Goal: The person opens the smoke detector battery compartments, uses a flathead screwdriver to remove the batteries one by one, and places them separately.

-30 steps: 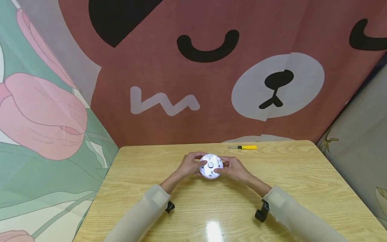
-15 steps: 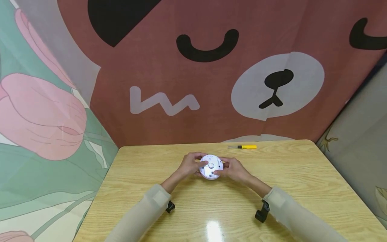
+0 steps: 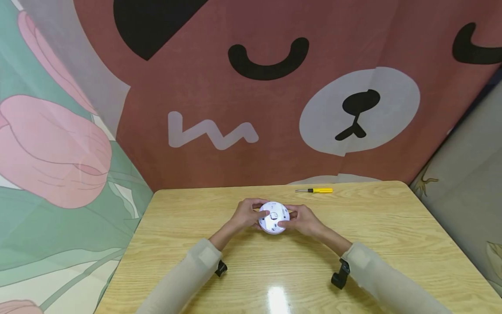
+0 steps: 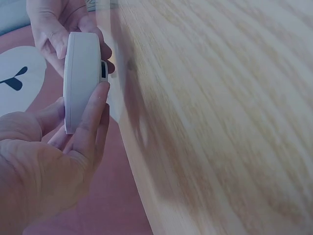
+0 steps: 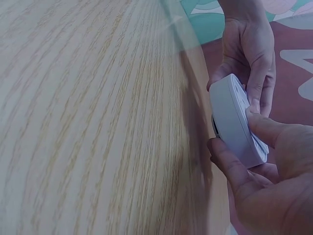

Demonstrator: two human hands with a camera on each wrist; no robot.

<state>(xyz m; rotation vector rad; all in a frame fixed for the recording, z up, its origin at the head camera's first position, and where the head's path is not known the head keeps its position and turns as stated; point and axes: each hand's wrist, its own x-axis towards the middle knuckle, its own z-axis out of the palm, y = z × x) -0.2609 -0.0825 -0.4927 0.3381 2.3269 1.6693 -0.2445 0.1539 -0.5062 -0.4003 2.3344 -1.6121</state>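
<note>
A round white smoke detector (image 3: 273, 218) is held just above the wooden table, its printed face turned up toward me. My left hand (image 3: 246, 213) grips its left rim, with the thumb on the face and the fingers beneath. On the opposite side my right hand (image 3: 306, 220) pinches the rim the same way, thumb on the face. Seen edge-on in the left wrist view, the smoke detector (image 4: 80, 73) shows a thick smooth side and a dark slot in a raised part underneath. In the right wrist view, the smoke detector (image 5: 230, 122) is tilted between both hands.
A screwdriver (image 3: 322, 190) with a yellow handle lies near the far edge of the wooden table (image 3: 188, 209). Behind the table hangs a printed bear cloth (image 3: 196, 165). Patterned cloths also stand at the left and right sides.
The smoke detector has shifted very slightly toward me, and the glare on its face has lessened. Both hands keep the same hold on it.
</note>
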